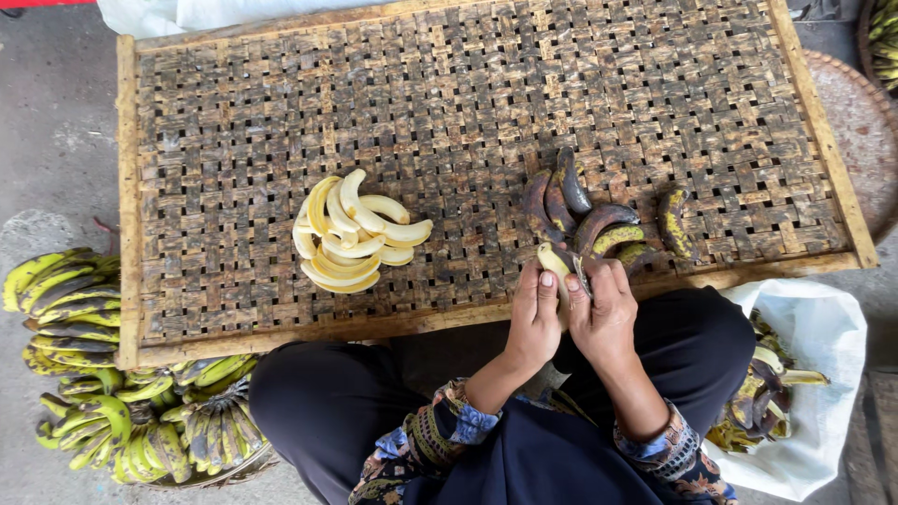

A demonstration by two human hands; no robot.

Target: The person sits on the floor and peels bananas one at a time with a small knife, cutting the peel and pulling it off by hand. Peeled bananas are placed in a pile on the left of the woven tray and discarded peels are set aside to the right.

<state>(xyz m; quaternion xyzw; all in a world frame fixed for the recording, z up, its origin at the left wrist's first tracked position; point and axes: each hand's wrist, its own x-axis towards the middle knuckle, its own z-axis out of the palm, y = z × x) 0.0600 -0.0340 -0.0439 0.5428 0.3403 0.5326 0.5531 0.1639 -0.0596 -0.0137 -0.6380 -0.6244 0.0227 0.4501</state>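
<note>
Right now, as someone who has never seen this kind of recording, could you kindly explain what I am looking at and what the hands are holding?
There is no machine here: a seated person wears a camera on the head, so the single picture looks straight down at their own two hands. The left hand and right hand together hold one banana, its pale flesh partly bared and dark peel hanging off. In front lies a woven bamboo tray. On it sit a pile of peeled bananas and a cluster of dark unpeeled bananas. Beside the person's left knee is a basket of green and yellow bananas; by the right knee, a white bag holds what look like peels.
</note>
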